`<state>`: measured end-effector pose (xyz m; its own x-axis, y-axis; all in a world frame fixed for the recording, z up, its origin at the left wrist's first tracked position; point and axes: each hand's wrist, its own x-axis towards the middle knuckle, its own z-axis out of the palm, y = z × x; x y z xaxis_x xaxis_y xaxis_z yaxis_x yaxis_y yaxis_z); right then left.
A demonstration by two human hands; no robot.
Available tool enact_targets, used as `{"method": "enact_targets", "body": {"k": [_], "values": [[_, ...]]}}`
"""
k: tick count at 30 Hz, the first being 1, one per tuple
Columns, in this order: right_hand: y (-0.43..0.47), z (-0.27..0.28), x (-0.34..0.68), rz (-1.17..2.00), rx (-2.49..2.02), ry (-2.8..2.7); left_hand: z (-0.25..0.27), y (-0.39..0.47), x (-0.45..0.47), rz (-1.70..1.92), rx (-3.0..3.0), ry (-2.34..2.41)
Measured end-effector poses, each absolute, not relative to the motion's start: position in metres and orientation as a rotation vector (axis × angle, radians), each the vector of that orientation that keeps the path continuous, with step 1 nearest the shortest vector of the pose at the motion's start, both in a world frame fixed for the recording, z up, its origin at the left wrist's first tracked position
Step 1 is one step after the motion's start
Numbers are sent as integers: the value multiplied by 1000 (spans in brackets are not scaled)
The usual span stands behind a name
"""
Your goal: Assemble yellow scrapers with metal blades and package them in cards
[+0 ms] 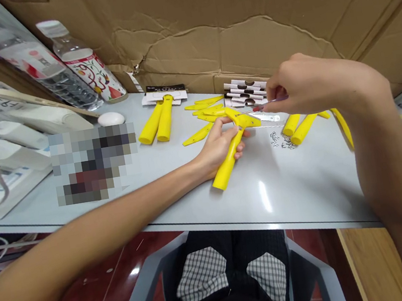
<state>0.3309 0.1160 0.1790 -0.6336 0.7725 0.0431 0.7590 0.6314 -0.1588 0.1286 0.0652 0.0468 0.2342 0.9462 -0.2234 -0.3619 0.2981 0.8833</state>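
My left hand (222,149) is wrapped round a yellow T-shaped plastic handle (229,160), its hollow end tilted down toward the table's front edge. From the right, my right hand (296,87) grips a thin screwdriver (255,109), whose tip meets the head of the handle. Just behind and below that hand lies a shiny flat piece (270,117), perhaps clear or metal. Small silver screws (283,140) are scattered in loose piles to the right of the handle. Flat yellow plastic pieces (198,134) lie behind my left hand.
Two yellow handles (166,120) rest near black-and-white card packs (165,94); more yellow handles (304,129) lie at right. White folded sleeves (245,92) stand against the cardboard wall (264,44). Bottles (90,66), boxes, and a white oval object (111,119) occupy the left, beside a blurred area.
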Motion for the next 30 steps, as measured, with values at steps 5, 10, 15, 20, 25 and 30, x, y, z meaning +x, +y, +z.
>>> {"method": "enact_targets", "body": {"k": [5,10,15,20,25,30], "values": [[115,173,327,182,-1497,-2856,49,63,129,1039,831,907],[102,155,339,376,-1405,-2792,48,63,129,1054,838,862],[82,124,362,538,-1341,-2605,46,68,128,1108,817,910],[69,92,365,583,-1240,-2508,52,81,116,1226,766,906],[61,81,354,531,-1207,-2601,59,87,111,1273,797,930],[59,74,346,504,-1232,-2746,56,84,117,1263,809,954]]}}
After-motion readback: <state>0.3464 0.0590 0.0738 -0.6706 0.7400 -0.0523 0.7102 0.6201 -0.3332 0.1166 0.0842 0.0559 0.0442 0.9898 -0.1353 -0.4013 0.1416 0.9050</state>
